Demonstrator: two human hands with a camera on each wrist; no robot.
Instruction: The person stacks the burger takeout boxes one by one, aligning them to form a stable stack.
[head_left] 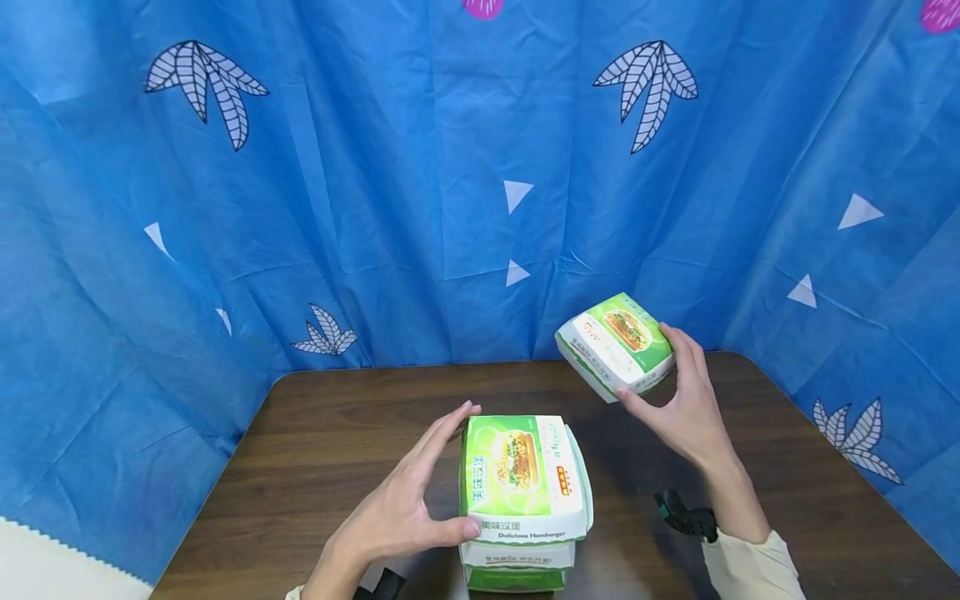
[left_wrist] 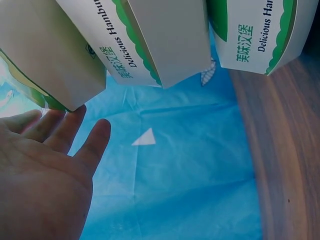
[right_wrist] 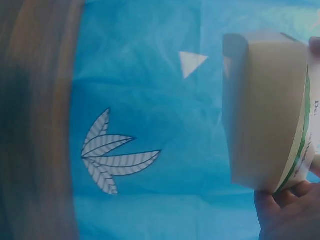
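Observation:
In the head view, a stack of several green-and-white hamburger boxes (head_left: 517, 475) stands on the table near the front. My left hand (head_left: 408, 492) is at the left side of the top box, thumb at its near corner and straight fingers by its far corner. The left wrist view shows the left hand (left_wrist: 45, 170) with fingertips right at that box's edge, palm apart. My right hand (head_left: 686, 400) grips another hamburger box (head_left: 618, 342), tilted and raised above the back right of the table. Its plain side (right_wrist: 265, 110) shows in the right wrist view.
The dark wooden table (head_left: 337, 433) has rounded back corners. Behind it and along both sides hangs a blue curtain (head_left: 375, 208) with leaf and triangle prints. A white scalloped edge (head_left: 45, 558) shows at the lower left.

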